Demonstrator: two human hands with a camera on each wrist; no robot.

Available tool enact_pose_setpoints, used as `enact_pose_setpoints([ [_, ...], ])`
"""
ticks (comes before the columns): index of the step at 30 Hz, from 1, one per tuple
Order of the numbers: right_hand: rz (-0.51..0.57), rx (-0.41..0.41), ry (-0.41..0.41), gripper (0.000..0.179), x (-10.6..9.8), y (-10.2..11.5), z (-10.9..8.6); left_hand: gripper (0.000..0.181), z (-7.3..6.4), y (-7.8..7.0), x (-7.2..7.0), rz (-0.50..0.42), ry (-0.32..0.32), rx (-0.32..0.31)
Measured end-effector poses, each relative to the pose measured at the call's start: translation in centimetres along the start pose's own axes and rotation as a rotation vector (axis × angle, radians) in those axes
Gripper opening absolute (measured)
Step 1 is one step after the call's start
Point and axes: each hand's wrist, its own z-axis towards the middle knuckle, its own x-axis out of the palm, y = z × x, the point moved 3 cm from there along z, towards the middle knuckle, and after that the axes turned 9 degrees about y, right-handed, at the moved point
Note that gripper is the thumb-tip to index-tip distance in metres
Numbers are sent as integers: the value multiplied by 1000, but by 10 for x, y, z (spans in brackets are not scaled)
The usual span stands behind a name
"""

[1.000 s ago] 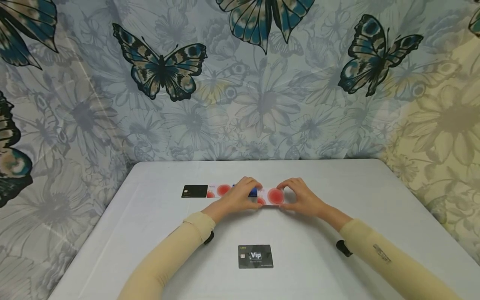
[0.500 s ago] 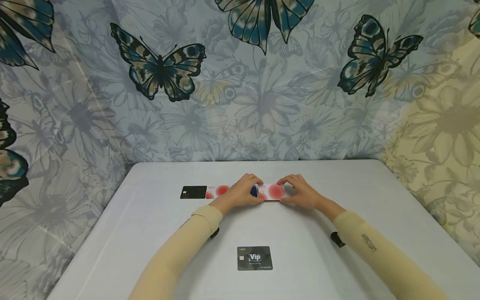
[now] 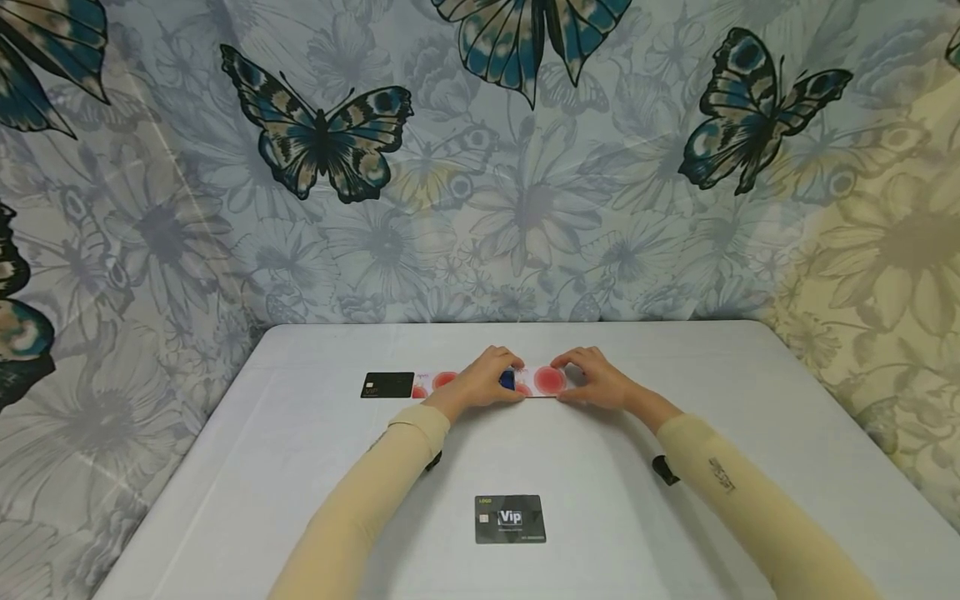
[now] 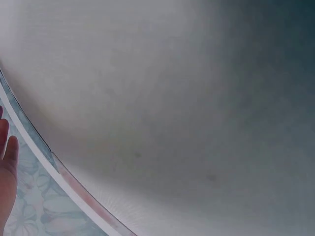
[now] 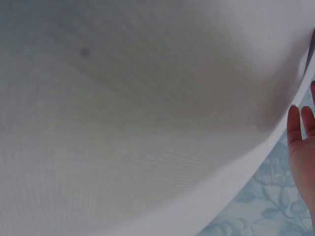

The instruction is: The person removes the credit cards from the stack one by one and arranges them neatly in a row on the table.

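A white card with red circles (image 3: pixel 550 381) is pinched by both hands at the far part of the table. My left hand (image 3: pixel 486 379) has thumb and forefinger at its left end. At the right end, thumb and forefinger of my right hand (image 3: pixel 600 385) grip the near and far edges. A dark blue card (image 3: pixel 507 380) shows only in part behind the left fingers. Further left in the same row lie another white-and-red card (image 3: pixel 442 379), partly covered by the left hand, and a black card (image 3: pixel 387 385). A dark grey "Vip" card (image 3: pixel 510 519) lies nearer, between the forearms.
All the cards are on a white table (image 3: pixel 225 500) with rounded far corners. Behind it hangs a butterfly-and-flower patterned backdrop (image 3: pixel 525 208). The wrist views show mostly blurred white tabletop, with fingers at the outer edge.
Both hands have moved slightly away from the viewer with the white-and-red card, bringing it closer in line with the row. The "Vip" card stays put.
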Motion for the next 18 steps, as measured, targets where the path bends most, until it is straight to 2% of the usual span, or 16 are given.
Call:
enact_pose_setpoints([
  [13, 46, 56, 70, 45, 1, -9, 6, 51, 1, 2, 3, -56, 67, -16],
  [18, 73, 46, 63, 45, 2, -10, 6, 50, 1, 3, 5, -68, 83, -26],
])
